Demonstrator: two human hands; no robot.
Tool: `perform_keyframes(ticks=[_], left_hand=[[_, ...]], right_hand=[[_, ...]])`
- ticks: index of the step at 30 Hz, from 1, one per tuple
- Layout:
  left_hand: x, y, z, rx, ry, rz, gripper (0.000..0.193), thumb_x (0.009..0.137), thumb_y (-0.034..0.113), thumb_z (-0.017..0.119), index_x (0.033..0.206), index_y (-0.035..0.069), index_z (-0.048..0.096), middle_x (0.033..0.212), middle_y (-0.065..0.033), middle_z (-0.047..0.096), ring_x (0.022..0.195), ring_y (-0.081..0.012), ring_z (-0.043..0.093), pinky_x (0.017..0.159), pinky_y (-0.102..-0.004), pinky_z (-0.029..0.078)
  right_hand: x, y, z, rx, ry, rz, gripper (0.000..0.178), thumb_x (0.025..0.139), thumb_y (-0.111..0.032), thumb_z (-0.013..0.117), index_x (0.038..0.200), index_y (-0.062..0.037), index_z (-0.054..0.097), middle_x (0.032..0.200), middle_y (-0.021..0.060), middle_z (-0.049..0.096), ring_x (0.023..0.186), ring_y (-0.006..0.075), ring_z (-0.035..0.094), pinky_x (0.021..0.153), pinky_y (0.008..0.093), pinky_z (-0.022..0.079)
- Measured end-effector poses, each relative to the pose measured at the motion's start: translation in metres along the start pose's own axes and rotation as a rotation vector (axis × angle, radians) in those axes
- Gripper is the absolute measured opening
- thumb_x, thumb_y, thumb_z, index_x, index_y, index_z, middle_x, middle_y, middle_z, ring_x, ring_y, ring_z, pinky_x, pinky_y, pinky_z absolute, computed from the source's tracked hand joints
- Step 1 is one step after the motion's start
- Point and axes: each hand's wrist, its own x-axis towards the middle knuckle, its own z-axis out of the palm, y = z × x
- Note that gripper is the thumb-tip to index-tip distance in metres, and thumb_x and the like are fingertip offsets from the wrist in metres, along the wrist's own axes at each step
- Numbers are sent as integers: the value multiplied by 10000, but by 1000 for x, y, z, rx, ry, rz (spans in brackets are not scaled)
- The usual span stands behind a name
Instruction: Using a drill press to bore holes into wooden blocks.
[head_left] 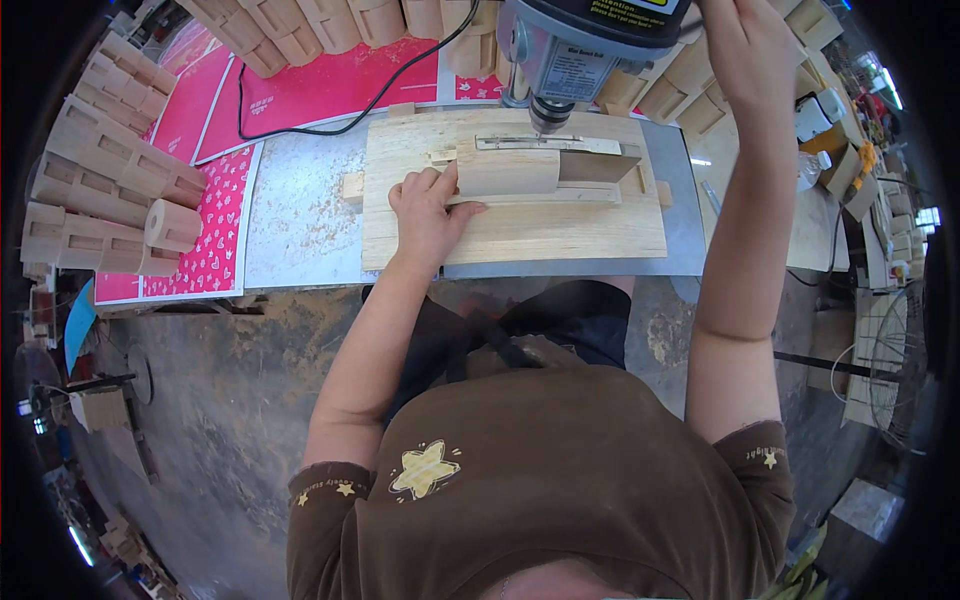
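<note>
A pale wooden block (pixel 508 172) lies in a wooden jig on a flat wooden board (pixel 560 235). My left hand (pixel 428 208) presses against the block's left end, fingers bent over it and thumb stretched along the jig's front strip (pixel 545 197). Right above the block's back edge stands the chuck (pixel 550 115) of a bench drill press (pixel 590 50); whether its bit touches the wood is hard to see. My right hand (pixel 750 50) is raised at the drill's right side, curled at its dark lever, its fingers partly cut off by the picture's top edge.
Several slotted wooden cylinders (pixel 125 150) are stacked at the left, with more along the back. A black cable (pixel 340 130) crosses pink printed sheets (pixel 215 200). Sawdust lies on the grey tabletop (pixel 300 210). A clear bottle (pixel 812 168) stands at the right.
</note>
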Motion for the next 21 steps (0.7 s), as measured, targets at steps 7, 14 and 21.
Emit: perform_keyframes(ticks=[7, 14, 21], left_hand=[[1, 0, -2, 20, -1, 7, 556, 615, 296, 784, 1115, 121, 616, 777, 14, 522, 823, -198, 485, 799, -378, 283], [3, 3, 0, 24, 0, 7, 559, 608, 286, 788, 1113, 116, 619, 767, 14, 517, 814, -194, 488, 789, -373, 288], [0, -1, -3, 13, -30, -20, 550, 613, 288, 783, 1111, 117, 623, 771, 10, 521, 835, -192, 499, 798, -369, 290]], right_hand=[[-124, -16, 20, 180, 17, 142, 129, 893, -93, 547, 851, 8, 616, 640, 76, 514, 576, 147, 499, 537, 266, 382], [-153, 25, 63, 328, 45, 76, 72, 859, -47, 561, 857, -7, 620, 645, 72, 486, 572, 156, 469, 527, 275, 364], [-76, -2, 16, 147, 181, -84, 167, 890, -95, 537, 761, 1, 580, 548, 26, 431, 488, 92, 397, 467, 263, 314]])
